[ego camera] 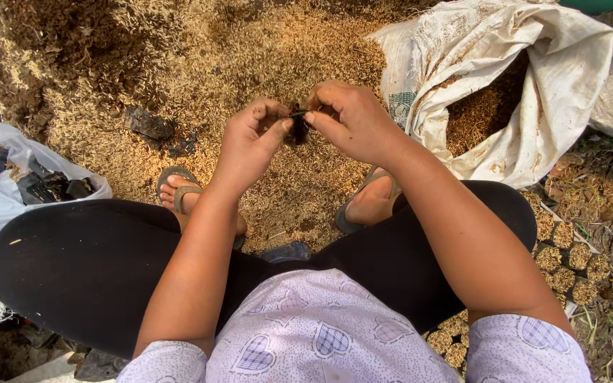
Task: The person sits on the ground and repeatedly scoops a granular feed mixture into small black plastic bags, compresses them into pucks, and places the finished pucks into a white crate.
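Observation:
I sit low with my knees apart over a ground covered in dry rice husk (179,64). My left hand (250,142) and my right hand (349,120) meet in front of me, both pinching a small black piece of thin plastic (297,128) between fingertips. The piece is mostly hidden by my fingers. My feet in sandals (179,191) rest on the husk below my hands.
An open white woven sack (505,78) holding husk stands at the right. A white plastic bag (1,184) with black plastic pieces lies at the left. Several small filled black pots (569,262) sit in rows at the right. A black scrap (149,124) lies on the husk.

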